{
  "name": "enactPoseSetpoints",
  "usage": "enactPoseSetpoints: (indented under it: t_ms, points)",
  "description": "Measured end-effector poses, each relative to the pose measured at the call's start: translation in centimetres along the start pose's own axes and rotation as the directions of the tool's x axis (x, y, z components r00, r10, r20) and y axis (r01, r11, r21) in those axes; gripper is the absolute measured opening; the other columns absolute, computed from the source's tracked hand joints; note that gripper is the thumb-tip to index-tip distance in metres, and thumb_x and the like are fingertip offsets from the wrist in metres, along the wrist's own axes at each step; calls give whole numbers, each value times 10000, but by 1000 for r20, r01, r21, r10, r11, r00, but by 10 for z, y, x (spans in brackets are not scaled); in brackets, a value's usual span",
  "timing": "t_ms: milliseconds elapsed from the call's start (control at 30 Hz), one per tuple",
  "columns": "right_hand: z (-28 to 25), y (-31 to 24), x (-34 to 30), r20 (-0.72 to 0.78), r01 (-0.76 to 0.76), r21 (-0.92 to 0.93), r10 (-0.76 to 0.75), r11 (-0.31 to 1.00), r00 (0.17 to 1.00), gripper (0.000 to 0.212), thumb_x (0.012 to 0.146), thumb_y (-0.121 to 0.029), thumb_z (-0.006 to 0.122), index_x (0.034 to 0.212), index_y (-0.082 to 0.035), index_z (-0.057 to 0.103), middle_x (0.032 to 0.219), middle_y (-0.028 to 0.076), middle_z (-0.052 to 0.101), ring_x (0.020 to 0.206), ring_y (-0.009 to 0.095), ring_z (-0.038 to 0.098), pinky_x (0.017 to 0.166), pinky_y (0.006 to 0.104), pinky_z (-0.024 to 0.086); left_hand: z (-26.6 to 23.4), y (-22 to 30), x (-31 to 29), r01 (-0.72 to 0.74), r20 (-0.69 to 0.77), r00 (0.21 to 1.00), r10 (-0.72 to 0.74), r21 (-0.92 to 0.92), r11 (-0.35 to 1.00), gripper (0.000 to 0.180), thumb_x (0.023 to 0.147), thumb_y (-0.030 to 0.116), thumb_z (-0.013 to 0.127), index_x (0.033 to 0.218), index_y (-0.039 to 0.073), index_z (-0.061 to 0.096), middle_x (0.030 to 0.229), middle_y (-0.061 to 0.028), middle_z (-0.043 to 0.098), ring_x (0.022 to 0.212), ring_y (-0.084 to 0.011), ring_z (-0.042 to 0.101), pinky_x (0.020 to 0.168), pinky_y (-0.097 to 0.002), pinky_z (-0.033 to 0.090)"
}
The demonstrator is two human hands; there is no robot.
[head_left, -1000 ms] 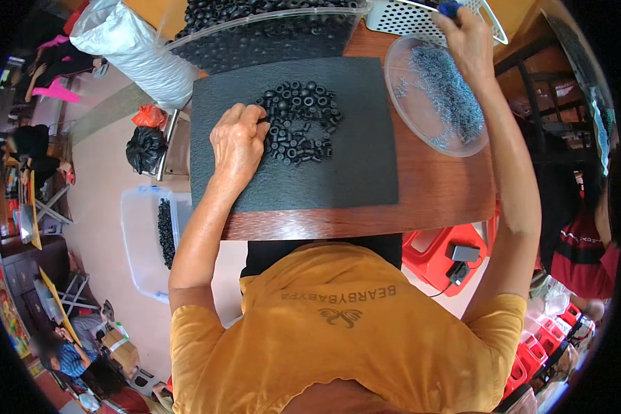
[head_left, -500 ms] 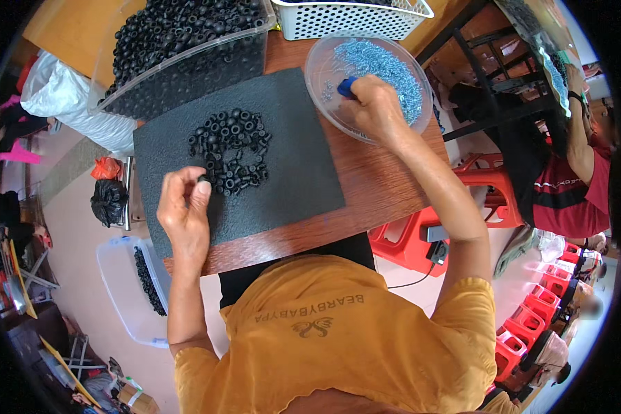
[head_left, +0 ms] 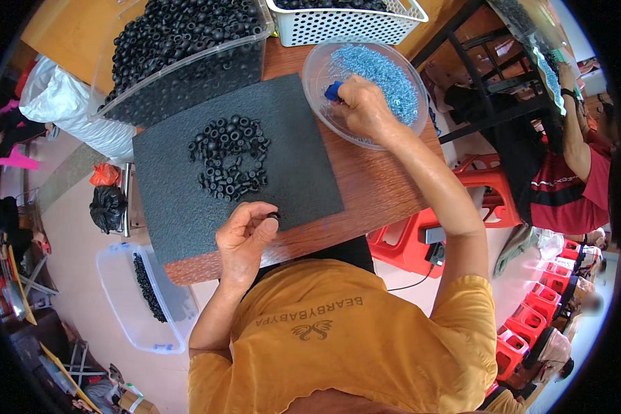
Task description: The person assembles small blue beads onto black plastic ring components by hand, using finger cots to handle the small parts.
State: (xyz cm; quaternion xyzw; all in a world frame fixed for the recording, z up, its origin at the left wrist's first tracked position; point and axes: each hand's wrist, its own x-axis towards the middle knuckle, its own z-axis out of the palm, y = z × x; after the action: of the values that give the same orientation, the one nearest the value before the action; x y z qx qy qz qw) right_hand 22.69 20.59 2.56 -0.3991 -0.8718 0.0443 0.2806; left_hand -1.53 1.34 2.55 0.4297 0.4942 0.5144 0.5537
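My left hand [head_left: 245, 238] is at the near edge of the dark mat [head_left: 303, 176], with a small black ring-like part [head_left: 274, 216] pinched between thumb and fingertips. On the mat lies a loose pile of similar small black round parts [head_left: 231, 155], some showing open centres. My right hand [head_left: 366, 107] is closed round a blue object [head_left: 333, 90], whose full shape the fingers hide. That hand is over a round clear tub [head_left: 317, 114] holding many tiny shiny bluish pieces [head_left: 376, 69], too small to name.
A large clear bin [head_left: 179, 79] full of black parts stands at the back left, beside a white perforated basket [head_left: 345, 27]. A clear box [head_left: 124, 303] with black parts sits on the floor at left. Red stools [head_left: 410, 241] and another person [head_left: 573, 172] are at right.
My left hand has moved right and nearer from the pile, carrying a small black part. My right hand has shifted slightly left over the tub, still gripping the blue object.
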Motion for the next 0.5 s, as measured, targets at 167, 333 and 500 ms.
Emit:
enactPoseSetpoints:
  t_ms: [167,333,500]
  points:
    - [3,-9,-2,63,29,6,-29,1000,998,175,630,-12,721,700,-4,561,704,145,561,728,318,526,608,426,431,4,0,-1,82,-3,997,-82,-67,994,167,840,41,634,993,-21,611,826,-56,629,633,-82,566,549,-190,465]
    - [5,-10,-3,108,78,-30,-75,996,991,166,642,-16,706,690,-4,547,702,148,552,753,337,528,624,430,432,6,0,3,142,-54,987,-151,-154,978,144,846,4,598,982,-44,605,823,-106,636,601,-114,571,530,-211,476]
    - [0,-6,0,112,68,-51,-62,996,992,150,687,-17,689,698,14,542,709,153,541,700,332,532,603,395,436,9,1,14,218,-15,970,-242,-382,898,142,858,-13,563,985,-58,605,822,-155,635,567,-158,581,500,-263,483]
